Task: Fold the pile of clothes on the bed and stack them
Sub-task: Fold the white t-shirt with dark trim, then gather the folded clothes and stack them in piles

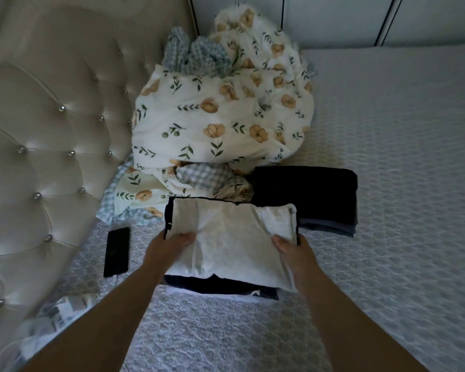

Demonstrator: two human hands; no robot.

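Note:
A folded white garment [231,237] lies on top of a stack of dark folded clothes [220,285] in the middle of the bed. My left hand [169,244] grips its left edge, thumb on top and fingers hidden underneath. My right hand [290,249] grips its right edge the same way. A second stack of dark folded clothes [306,194] sits just behind and to the right.
A bundled floral duvet [220,111] with checked fabric [199,55] is heaped at the bed's head. A black phone [117,251] lies left of the stack. The tufted headboard [43,130] runs along the left. The patterned bedspread [387,183] stretches to the right.

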